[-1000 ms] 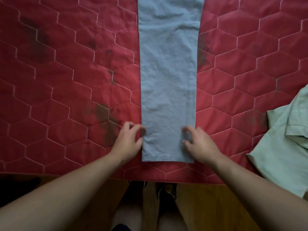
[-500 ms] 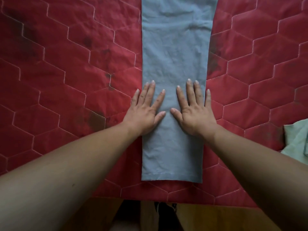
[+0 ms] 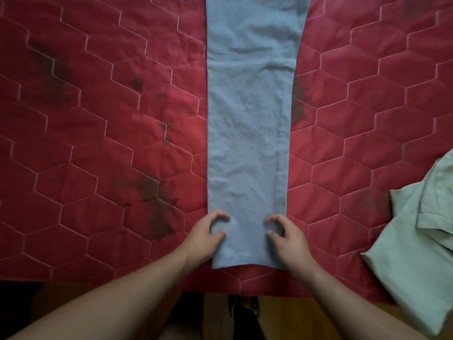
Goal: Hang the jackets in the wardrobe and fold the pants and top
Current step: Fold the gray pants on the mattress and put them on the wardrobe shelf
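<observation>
Grey-blue pants (image 3: 247, 143) lie flat in one long strip down the middle of a red quilt (image 3: 98, 143) stitched in hexagons, folded leg on leg. The hem sits close to the quilt's near edge and the wider upper part runs out past the far edge of the view. The left hand (image 3: 206, 235) is at the strip's left edge just above the hem, fingers and thumb curled into a claw that pinches the cloth. The right hand (image 3: 288, 238) does the same at the right edge. The two hands are level with each other and apart by most of the strip's width, with bare cloth between them. On both sides of the pants the quilt is open red cloth with dark blotches. A pale green top (image 3: 416, 253) lies crumpled at the quilt's near right corner, well apart from the right hand and hanging over the near edge. Below that edge, wooden floor (image 3: 282, 315) shows between the forearms.
</observation>
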Tool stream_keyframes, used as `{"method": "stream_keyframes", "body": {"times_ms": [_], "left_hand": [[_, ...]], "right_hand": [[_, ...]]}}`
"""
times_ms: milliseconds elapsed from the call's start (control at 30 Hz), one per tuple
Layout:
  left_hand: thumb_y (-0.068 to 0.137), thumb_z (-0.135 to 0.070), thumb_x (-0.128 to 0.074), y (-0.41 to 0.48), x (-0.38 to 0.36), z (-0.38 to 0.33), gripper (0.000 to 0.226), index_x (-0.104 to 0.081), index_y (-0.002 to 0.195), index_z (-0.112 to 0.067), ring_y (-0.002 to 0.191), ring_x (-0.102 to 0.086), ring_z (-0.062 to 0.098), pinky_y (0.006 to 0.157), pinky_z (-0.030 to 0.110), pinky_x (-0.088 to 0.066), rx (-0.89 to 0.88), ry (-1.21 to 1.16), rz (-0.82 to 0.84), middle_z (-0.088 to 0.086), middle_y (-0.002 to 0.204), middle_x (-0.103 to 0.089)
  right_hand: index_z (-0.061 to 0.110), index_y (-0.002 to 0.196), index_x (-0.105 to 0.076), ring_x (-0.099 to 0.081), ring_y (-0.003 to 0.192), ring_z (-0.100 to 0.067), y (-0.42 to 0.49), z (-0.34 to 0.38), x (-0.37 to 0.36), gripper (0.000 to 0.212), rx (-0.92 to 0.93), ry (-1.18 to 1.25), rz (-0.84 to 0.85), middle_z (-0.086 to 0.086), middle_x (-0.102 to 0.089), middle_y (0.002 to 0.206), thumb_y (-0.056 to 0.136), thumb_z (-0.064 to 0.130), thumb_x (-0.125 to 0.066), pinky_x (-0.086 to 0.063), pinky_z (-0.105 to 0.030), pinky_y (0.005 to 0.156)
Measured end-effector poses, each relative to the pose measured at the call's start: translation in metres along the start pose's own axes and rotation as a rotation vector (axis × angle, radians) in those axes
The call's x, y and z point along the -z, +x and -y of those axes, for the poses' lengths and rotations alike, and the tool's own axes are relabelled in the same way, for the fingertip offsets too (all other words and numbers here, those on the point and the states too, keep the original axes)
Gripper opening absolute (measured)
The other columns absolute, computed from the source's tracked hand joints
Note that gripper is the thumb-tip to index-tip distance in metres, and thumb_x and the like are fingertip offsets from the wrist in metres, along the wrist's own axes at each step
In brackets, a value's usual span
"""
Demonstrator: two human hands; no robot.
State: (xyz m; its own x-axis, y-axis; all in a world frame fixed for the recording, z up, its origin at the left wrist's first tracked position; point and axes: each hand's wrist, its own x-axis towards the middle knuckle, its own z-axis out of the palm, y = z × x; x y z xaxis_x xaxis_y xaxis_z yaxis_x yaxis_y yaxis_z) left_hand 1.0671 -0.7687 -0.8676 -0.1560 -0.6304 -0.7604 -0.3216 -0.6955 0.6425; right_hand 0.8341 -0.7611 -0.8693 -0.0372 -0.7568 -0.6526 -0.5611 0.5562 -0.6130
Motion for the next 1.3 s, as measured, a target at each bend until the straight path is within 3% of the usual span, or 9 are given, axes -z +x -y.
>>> {"method": "stream_keyframes", "body": {"times_ms": [100, 300, 467, 567, 667, 833, 933, 1033, 1300], "left_hand": [[0.092, 0.002, -0.057, -0.012, 0.000, 0.017, 0.030, -0.069, 0.100, -0.024, 0.090, -0.063, 0.008, 0.080, 0.015, -0.048, 0.043, 0.088, 0.003, -0.003, 0.104, -0.069], [0.092, 0.004, -0.058, -0.037, 0.015, -0.007, 0.029, -0.073, 0.080, -0.019, 0.069, -0.049, 0.014, 0.057, 0.018, -0.036, 0.098, -0.008, -0.086, -0.004, 0.070, -0.060], [0.084, -0.016, -0.066, -0.030, 0.055, -0.119, 0.010, -0.074, 0.080, -0.013, 0.069, -0.061, 0.017, 0.061, 0.022, -0.048, 0.035, -0.155, -0.089, 0.005, 0.076, -0.068], [0.096, -0.045, -0.051, 0.000, 0.089, -0.189, 0.036, -0.071, 0.101, -0.016, 0.058, -0.060, 0.014, 0.052, 0.022, -0.041, -0.026, -0.382, -0.098, 0.007, 0.077, -0.067], [0.100, -0.064, -0.032, 0.042, 0.113, -0.226, 0.049, -0.056, 0.130, -0.035, 0.092, -0.061, 0.013, 0.078, 0.033, -0.044, -0.122, -0.498, -0.230, 0.001, 0.110, -0.067], [0.096, -0.046, -0.062, 0.092, 0.085, -0.151, 0.045, -0.054, 0.133, -0.023, 0.110, -0.061, 0.017, 0.088, 0.036, -0.047, 0.007, -0.158, -0.281, -0.001, 0.129, -0.063], [0.094, -0.027, -0.069, 0.093, 0.064, -0.118, 0.043, -0.055, 0.132, -0.016, 0.093, -0.064, 0.010, 0.078, 0.026, -0.051, 0.001, -0.178, -0.296, -0.001, 0.116, -0.067], [0.093, -0.010, -0.068, 0.095, 0.062, -0.118, 0.033, -0.057, 0.124, -0.010, 0.079, -0.062, 0.007, 0.063, 0.011, -0.049, -0.063, -0.256, -0.371, 0.003, 0.098, -0.069], [0.082, -0.011, -0.067, 0.096, 0.082, -0.147, 0.009, -0.059, 0.080, -0.015, 0.068, -0.054, 0.009, 0.062, 0.024, -0.043, -0.219, -0.205, -0.339, 0.001, 0.075, -0.064]], "right_hand": [[0.023, 0.079, -0.064, -0.055, 0.067, -0.001, -0.007, -0.005, 0.005, 0.032, -0.095, 0.060, 0.097, 0.016, -0.064, 0.071, 0.084, -0.009, -0.059, -0.042, -0.019, 0.064], [0.009, 0.076, -0.066, -0.040, 0.042, -0.007, -0.005, 0.044, 0.046, 0.025, -0.209, 0.202, 0.284, 0.006, -0.049, 0.047, 0.081, -0.014, -0.059, -0.028, -0.019, 0.040], [0.010, 0.090, -0.069, -0.052, 0.061, -0.018, 0.022, 0.123, 0.099, 0.010, -0.199, 0.445, 0.279, -0.012, -0.059, 0.077, 0.081, 0.010, -0.068, -0.039, -0.021, 0.049], [0.015, 0.111, -0.064, -0.062, 0.069, -0.024, 0.061, 0.177, 0.131, 0.037, -0.174, 0.627, 0.293, -0.015, -0.066, 0.089, 0.098, 0.048, -0.054, -0.053, -0.030, 0.059], [0.021, 0.125, -0.053, -0.069, 0.087, -0.024, 0.103, 0.194, 0.145, 0.062, -0.093, 0.687, 0.091, -0.009, -0.069, 0.101, 0.097, 0.073, -0.035, -0.057, -0.038, 0.073], [0.019, 0.126, -0.058, -0.054, 0.077, -0.013, 0.134, 0.132, 0.106, 0.045, -0.148, 0.298, -0.032, -0.001, -0.061, 0.102, 0.090, 0.041, -0.074, -0.042, -0.029, 0.058], [0.014, 0.122, -0.060, -0.056, 0.070, -0.010, 0.131, 0.116, 0.091, 0.041, -0.168, 0.295, -0.024, -0.002, -0.065, 0.104, 0.086, 0.023, -0.078, -0.043, -0.026, 0.052], [0.009, 0.111, -0.065, -0.054, 0.063, -0.013, 0.140, 0.120, 0.095, 0.039, -0.158, 0.283, -0.093, -0.005, -0.067, 0.094, 0.079, 0.023, -0.084, -0.040, -0.026, 0.050], [0.012, 0.080, -0.057, -0.056, 0.075, -0.015, 0.133, 0.149, 0.092, 0.026, 0.068, 0.332, -0.158, -0.002, -0.062, 0.081, 0.073, 0.027, -0.077, -0.043, -0.032, 0.067]]}}
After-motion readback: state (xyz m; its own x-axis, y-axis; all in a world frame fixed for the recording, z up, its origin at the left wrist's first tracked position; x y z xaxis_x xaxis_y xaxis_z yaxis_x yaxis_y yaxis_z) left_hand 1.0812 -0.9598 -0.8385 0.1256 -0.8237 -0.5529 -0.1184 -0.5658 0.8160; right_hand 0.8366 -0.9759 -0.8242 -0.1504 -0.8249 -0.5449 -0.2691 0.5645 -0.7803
